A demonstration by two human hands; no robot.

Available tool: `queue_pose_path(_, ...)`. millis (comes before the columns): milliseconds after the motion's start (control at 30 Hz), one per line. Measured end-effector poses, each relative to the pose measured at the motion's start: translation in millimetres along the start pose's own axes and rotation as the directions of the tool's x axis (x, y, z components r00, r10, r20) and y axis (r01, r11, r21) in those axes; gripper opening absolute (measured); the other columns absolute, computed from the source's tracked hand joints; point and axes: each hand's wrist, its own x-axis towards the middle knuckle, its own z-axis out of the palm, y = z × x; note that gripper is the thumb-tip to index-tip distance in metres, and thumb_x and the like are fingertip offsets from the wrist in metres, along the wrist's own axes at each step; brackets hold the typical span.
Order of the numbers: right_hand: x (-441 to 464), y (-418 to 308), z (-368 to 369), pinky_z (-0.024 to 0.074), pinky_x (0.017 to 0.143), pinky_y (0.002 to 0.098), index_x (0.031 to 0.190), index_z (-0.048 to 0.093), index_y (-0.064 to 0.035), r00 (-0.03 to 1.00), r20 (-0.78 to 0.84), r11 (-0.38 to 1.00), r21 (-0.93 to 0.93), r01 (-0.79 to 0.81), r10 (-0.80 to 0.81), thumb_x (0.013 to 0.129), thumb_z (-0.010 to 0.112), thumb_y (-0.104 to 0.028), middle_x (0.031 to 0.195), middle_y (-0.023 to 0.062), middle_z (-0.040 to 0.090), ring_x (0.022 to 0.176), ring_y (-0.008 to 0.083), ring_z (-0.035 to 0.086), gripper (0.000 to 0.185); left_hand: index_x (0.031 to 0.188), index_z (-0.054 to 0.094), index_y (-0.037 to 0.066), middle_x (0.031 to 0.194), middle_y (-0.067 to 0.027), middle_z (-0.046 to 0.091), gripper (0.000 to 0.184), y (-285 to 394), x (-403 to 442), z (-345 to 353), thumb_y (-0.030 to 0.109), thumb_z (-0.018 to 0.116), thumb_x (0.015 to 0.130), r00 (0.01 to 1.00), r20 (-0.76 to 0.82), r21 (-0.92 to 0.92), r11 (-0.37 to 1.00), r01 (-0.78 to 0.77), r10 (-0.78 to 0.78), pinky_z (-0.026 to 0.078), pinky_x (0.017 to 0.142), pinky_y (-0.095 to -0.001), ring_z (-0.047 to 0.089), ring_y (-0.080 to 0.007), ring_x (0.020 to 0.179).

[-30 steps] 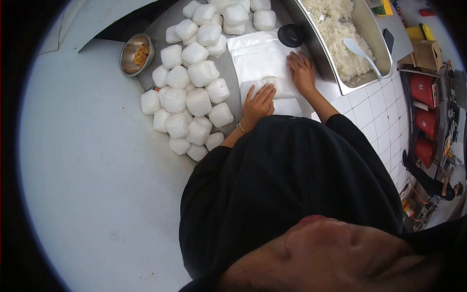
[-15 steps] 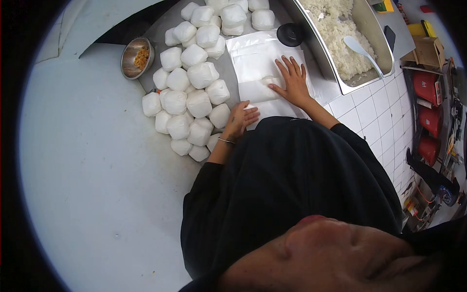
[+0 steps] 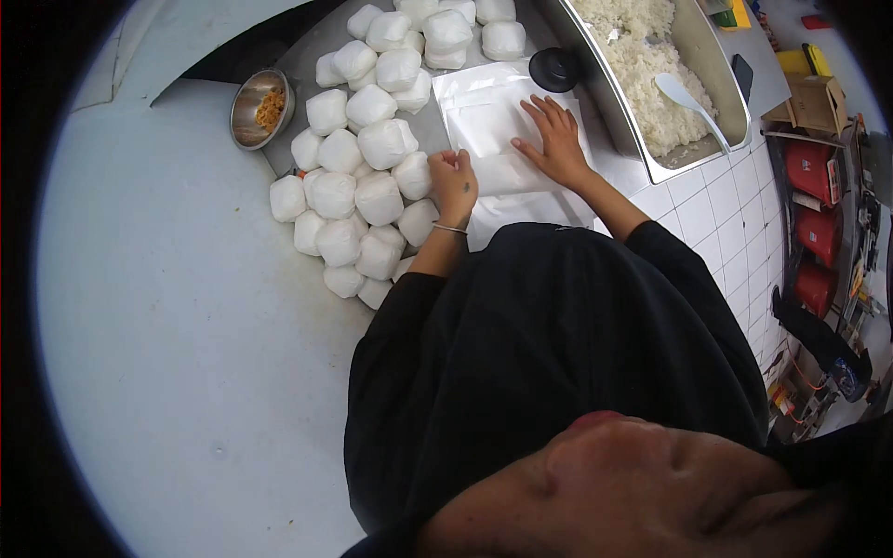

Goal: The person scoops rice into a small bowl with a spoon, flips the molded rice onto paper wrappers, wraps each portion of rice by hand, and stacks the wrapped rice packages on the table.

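White paper sheets (image 3: 498, 177) lie stacked and overlapping on the metal table. My right hand (image 3: 555, 144) rests on them with its fingers spread, close to a round black object (image 3: 554, 70). At the left edge of the sheets is my left hand (image 3: 453, 186), its fingers curled closed; whatever they pinch is too small to make out. Just left of that hand is a pile of wrapped white packets (image 3: 379, 197), several of them stacked on one another.
A deep metal tray (image 3: 651, 166) of white rice stands at the upper right, with a pale spoon (image 3: 686, 100) in it. Farther left sits a metal bowl (image 3: 244, 116) with orange-brown food. Red stools (image 3: 813, 228) and a person (image 3: 823, 344) are at the far right.
My left hand has moved from the sheets to their left edge and its fingers have curled. My right hand has shifted slightly left, fingers still spread. The lower part of the sheets has shifted.
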Motion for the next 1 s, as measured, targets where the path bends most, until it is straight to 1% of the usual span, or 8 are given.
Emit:
queue_pose_path(233,40.3,-9.2,13.1,0.0287,0.116,0.0524,0.139,0.054,-0.0129,0.998,0.055,0.997,0.075,0.035,-0.04,0.089,0.071,-0.028,0.146,0.0145,0.049,0.14,0.0355,0.04,0.055,0.109,0.046,0.0,0.107,-0.02,0.052,0.044,14.0,13.0,-0.5,0.002,0.072,0.074,0.932,-0.033,0.399,0.859,-0.32,0.362,0.049,0.081,-0.0413,0.06,-0.0304,0.088)
queue_pose_path(433,71.1,-8.9,19.3,0.0391,0.11,0.0462,0.138,0.055,-0.0131,0.957,0.186,0.946,0.281,0.163,-0.22,0.08,0.067,-0.01,0.136,0.0141,0.059,0.132,0.0351,0.05,0.059,0.112,0.047,0.002,0.104,-0.0145,0.062,0.044,35.3,-7.5,-15.1,-0.002,0.069,0.074,0.975,0.137,-0.067,0.984,-0.166,0.174,0.05,0.066,-0.0307,0.062,-0.018,0.073)
queue_pose_path(533,94.3,-7.8,13.5,0.0437,0.106,0.0448,0.131,0.059,-0.0125,0.882,0.34,0.878,0.455,0.148,-0.325,0.075,0.068,-0.011,0.126,0.0147,0.065,0.127,0.0336,0.055,0.057,0.113,0.048,0.002,0.098,-0.01,0.066,0.043,9.3,-5.4,-6.8,-0.002,0.069,0.076,0.957,0.131,-0.221,0.949,-0.225,0.258,0.049,0.064,-0.0291,0.061,-0.0147,0.07)
queue_pose_path(600,107.8,-1.2,10.1,0.0455,0.103,0.0442,0.125,0.061,-0.0127,0.763,0.571,0.885,0.465,0.001,-0.301,0.072,0.071,-0.015,0.12,0.0151,0.068,0.123,0.032,0.058,0.053,0.114,0.048,0.002,0.095,-0.0086,0.066,0.041,3.7,-3.2,-6.6,-0.003,0.068,0.078,0.964,0.087,-0.202,0.952,-0.232,0.253,0.049,0.064,-0.0282,0.061,-0.0135,0.07)
queue_pose_path(733,123.8,9.4,-12.8,0.0458,0.091,0.0422,0.101,0.067,-0.0116,0.751,0.624,0.973,0.083,0.214,-0.218,0.07,0.076,-0.023,0.105,0.005,0.069,0.109,0.027,0.062,0.035,0.118,0.048,0.0,0.095,-0.0072,0.062,0.04,16.4,-4.4,-13.1,-0.006,0.066,0.083,0.972,-0.009,-0.164,0.958,-0.233,0.235,0.05,0.068,-0.0232,0.058,-0.0096,0.075)
queue_pose_path(867,119.3,13.7,-11.2,0.0427,0.089,0.0405,0.096,0.068,-0.0112,0.804,0.473,0.931,0.239,0.277,-0.361,0.07,0.08,-0.026,0.102,0.0028,0.067,0.106,0.0242,0.061,0.033,0.118,0.049,-0.001,0.094,-0.0077,0.062,0.038,13.3,-6.3,-13.3,-0.005,0.066,0.084,0.972,0.019,-0.178,0.957,-0.228,0.235,0.049,0.068,-0.0241,0.058,-0.0102,0.075)
queue_pose_path(933,122.4,11.4,-15.8,0.0445,0.088,0.0405,0.097,0.068,-0.0102,0.701,0.659,0.956,0.266,0.126,-0.275,0.07,0.081,-0.025,0.101,0.0043,0.068,0.103,0.025,0.062,0.033,0.117,0.05,-0.001,0.093,-0.0078,0.062,0.036,17.0,-10.8,-15.4,-0.003,0.067,0.085,0.982,0.021,-0.172,0.968,-0.184,0.19,0.049,0.072,-0.028,0.059,-0.013,0.079)
queue_pose_path(1000,121.0,14.7,-17.5,0.047,0.086,0.0407,0.097,0.068,-0.009,0.658,0.717,0.968,0.239,0.079,-0.231,0.07,0.081,-0.023,0.099,0.0062,0.069,0.099,0.0265,0.064,0.033,0.113,0.052,0.001,0.094,-0.0082,0.062,0.034,23.0,-14.8,-16.3,0.001,0.069,0.084,0.891,-0.169,0.071,0.906,-0.416,0.422,0.048,0.078,-0.033,0.06,-0.0185,0.083)
